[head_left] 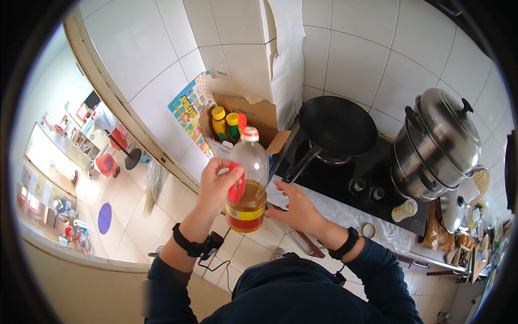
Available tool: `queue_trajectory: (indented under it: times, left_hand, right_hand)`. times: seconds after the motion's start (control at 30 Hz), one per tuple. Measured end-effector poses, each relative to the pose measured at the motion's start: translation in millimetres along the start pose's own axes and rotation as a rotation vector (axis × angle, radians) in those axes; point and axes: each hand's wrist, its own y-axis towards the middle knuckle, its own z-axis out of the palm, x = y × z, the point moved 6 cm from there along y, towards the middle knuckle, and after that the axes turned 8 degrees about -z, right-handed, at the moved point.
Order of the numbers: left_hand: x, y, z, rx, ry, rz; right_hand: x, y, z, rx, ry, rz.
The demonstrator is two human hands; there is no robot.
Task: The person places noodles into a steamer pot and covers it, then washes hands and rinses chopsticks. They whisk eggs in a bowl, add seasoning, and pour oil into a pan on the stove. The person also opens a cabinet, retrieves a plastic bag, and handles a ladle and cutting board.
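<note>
A large clear plastic bottle of amber cooking oil [254, 190] hangs in front of me, partly full, its red-and-white cap [249, 134] on top. My left hand [218, 180] grips its red side handle [236, 184]. Close by the bottle's right side is my right hand [299, 208], fingers apart and nothing in it; whether a fingertip touches the bottle I cannot tell. Behind the bottle stands an open cardboard box [259, 109] with several yellow- and green-capped bottles inside. A black wok [338, 125] rests on the gas stove [336, 174], its handle pointing towards me.
A stacked steel steamer pot [433, 146] occupies the stove's right side. Near the front edge are a small jar [404, 209] and a round lid [368, 231]. Utensils crowd the right counter. Below the counter a drawer [305, 243] juts out. A doorway frame [133, 117] lies left.
</note>
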Motion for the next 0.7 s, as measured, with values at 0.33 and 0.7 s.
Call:
queue_trajectory:
  times: [0.33, 0.7]
  left_hand:
    - [28.5, -7.5, -63.4, -0.059, 0.559, -0.242]
    - [-41.6, 32.9, 2.1, -0.053, 0.529, 0.214]
  right_hand:
    - [-12.1, -43.4, -37.5, -0.009, 0.078, 0.025]
    - [-20.1, -67.3, -66.0, -0.135, 0.121, 0.015]
